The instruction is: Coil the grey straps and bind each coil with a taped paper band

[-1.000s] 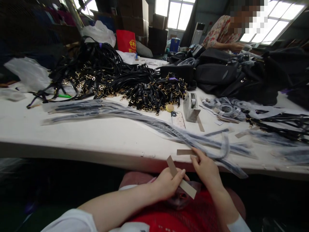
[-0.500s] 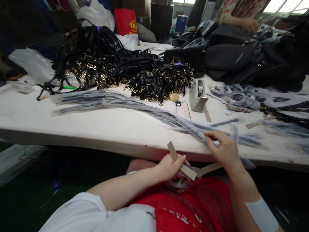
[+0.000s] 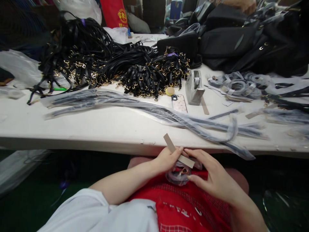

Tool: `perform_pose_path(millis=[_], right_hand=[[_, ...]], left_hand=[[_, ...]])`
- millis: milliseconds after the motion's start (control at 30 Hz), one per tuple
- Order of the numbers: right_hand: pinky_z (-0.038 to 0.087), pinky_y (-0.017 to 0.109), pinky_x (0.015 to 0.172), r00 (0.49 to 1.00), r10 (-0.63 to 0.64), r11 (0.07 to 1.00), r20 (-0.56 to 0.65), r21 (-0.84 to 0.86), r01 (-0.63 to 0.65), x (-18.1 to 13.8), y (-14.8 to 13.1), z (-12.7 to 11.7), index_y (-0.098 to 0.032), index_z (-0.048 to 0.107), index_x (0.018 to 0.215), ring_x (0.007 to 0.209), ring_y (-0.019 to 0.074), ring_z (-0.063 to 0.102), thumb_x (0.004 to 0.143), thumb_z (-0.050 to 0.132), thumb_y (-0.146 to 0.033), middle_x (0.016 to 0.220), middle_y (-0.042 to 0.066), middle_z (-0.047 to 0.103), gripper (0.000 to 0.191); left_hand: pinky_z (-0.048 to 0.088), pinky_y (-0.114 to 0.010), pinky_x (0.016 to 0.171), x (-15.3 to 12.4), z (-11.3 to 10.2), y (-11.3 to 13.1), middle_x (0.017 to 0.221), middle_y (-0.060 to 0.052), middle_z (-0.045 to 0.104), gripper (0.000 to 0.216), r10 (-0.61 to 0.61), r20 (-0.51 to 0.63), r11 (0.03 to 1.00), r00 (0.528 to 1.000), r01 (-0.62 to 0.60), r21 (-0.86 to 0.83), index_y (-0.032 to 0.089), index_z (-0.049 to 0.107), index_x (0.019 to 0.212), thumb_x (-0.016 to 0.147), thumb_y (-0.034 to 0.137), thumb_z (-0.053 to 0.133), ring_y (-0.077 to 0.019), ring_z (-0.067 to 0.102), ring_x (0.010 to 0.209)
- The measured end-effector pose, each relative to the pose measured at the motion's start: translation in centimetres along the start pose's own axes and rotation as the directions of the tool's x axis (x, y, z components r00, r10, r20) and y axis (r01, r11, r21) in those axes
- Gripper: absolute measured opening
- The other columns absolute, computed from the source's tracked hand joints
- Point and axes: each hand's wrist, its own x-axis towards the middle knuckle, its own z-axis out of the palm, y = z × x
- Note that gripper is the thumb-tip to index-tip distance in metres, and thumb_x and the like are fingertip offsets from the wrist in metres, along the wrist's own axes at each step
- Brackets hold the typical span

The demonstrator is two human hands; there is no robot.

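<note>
My left hand (image 3: 169,158) is closed, with its thumb pressing down a flat beige strip (image 3: 184,161). Under that strip, against the red apron, lies a coiled strap in clear plastic (image 3: 177,178) with a gold clasp showing; the left fingers beneath it are hidden. My right hand (image 3: 210,172) is beside the coil with thumb and fingers spread wide. Its thumb tip is at the coil's right edge and its fingertips are near the strip. Long plastic-sleeved straps (image 3: 154,111) lie across the table in front of both hands.
On the white table (image 3: 96,125) stand a grey metal tape dispenser (image 3: 193,91) and a phone (image 3: 179,103). Black straps with gold buckles (image 3: 142,80) are heaped behind. Coiled wrapped straps (image 3: 238,85) and black bags (image 3: 227,45) are at the right. A person's hand (image 3: 241,5) shows at the back.
My right hand has come down and left from the sleeved straps at the table edge to the coil, its pinch now spread open. My left hand keeps its hold. The view has tipped slightly downward.
</note>
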Motion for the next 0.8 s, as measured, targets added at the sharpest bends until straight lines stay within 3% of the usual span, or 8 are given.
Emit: perform_pose_path(millis=[167,267,333,433,500,533,667,800], right_hand=[[0.053,0.041,0.081,0.999,-0.020,0.973,-0.033,-0.229,0.012,-0.3,-0.9,3.4,-0.022,0.055,0.133,0.089,0.0242,0.062,0.098,0.046,-0.026,0.098,0.010,0.067,0.037],[0.053,0.036,0.076,0.995,-0.071,0.984,-0.069,-0.167,0.059,-0.9,-0.4,3.4,-0.022,0.065,0.118,0.082,0.0211,0.063,0.099,0.041,-0.022,0.090,0.007,0.069,0.030],[0.052,0.035,0.079,0.966,0.008,0.997,-0.257,-0.073,-0.027,-1.7,0.0,2.1,-0.024,0.068,0.108,0.084,0.0207,0.064,0.096,0.049,-0.024,0.091,0.005,0.070,0.022],[0.051,0.037,0.074,0.706,0.302,0.953,-0.640,0.193,-0.232,-3.6,0.0,-0.7,-0.030,0.070,0.096,0.080,0.0227,0.064,0.088,0.064,-0.028,0.087,0.004,0.069,0.010],[0.047,0.036,0.059,0.510,0.496,0.868,-0.702,0.409,-0.280,-5.0,-0.7,-2.2,-0.031,0.070,0.089,0.066,0.0221,0.059,0.083,0.069,-0.032,0.076,0.003,0.064,0.006],[0.044,0.034,0.052,0.471,0.568,0.822,-0.675,0.494,-0.284,-5.6,-1.3,-2.6,-0.031,0.069,0.085,0.059,0.0209,0.055,0.081,0.071,-0.033,0.070,0.003,0.060,0.005],[0.041,0.028,0.044,0.593,0.683,0.688,-0.426,0.649,-0.326,-6.6,-4.1,-2.5,-0.025,0.063,0.069,0.051,0.0171,0.051,0.081,0.069,-0.036,0.059,0.002,0.057,0.017],[0.045,0.024,0.044,0.792,0.568,0.753,-0.225,0.530,-0.390,-6.2,-4.4,-1.1,-0.022,0.064,0.067,0.049,0.0161,0.058,0.082,0.067,-0.041,0.056,0.002,0.064,0.024]], left_hand=[[0.032,-0.023,0.043,-0.6,0.3,-0.7,0.049,0.001,0.049,0.063,-0.211,0.075,0.968,0.975,0.219,-0.120,0.011,0.064,0.075,0.085,0.070,0.044,-0.0097,0.040,0.042],[0.040,-0.025,0.053,-1.2,0.0,-0.8,0.064,-0.004,0.061,0.064,-0.181,0.126,0.975,0.975,0.195,-0.111,0.008,0.068,0.083,0.085,0.068,0.047,-0.0123,0.050,0.055],[0.042,-0.025,0.059,-1.6,-0.4,-0.7,0.071,-0.006,0.064,0.062,-0.122,0.153,0.991,0.981,0.129,-0.035,0.008,0.069,0.083,0.083,0.067,0.052,-0.0136,0.053,0.063],[0.041,-0.023,0.055,-2.2,-1.0,-0.6,0.071,-0.003,0.063,0.052,-0.139,0.192,0.989,0.971,0.126,0.079,0.010,0.069,0.090,0.081,0.060,0.060,-0.0115,0.051,0.057],[0.038,-0.022,0.049,-2.5,-1.2,-0.7,0.065,-0.001,0.060,0.049,-0.197,0.214,0.979,0.957,0.179,0.099,0.010,0.069,0.100,0.083,0.055,0.058,-0.0100,0.048,0.049],[0.037,-0.022,0.047,-2.6,-1.2,-0.8,0.062,0.000,0.059,0.049,-0.217,0.223,0.975,0.950,0.201,0.095,0.010,0.068,0.104,0.085,0.054,0.056,-0.0096,0.047,0.046],[0.034,-0.021,0.043,-2.6,-1.0,-0.9,0.057,0.001,0.055,0.055,-0.224,0.249,0.975,0.942,0.217,0.056,0.009,0.068,0.107,0.088,0.057,0.049,-0.0091,0.044,0.042],[0.034,-0.021,0.042,-2.5,-0.7,-0.6,0.058,0.001,0.054,0.060,-0.215,0.266,0.976,0.940,0.215,0.026,0.009,0.068,0.104,0.087,0.063,0.048,-0.0085,0.043,0.043]])
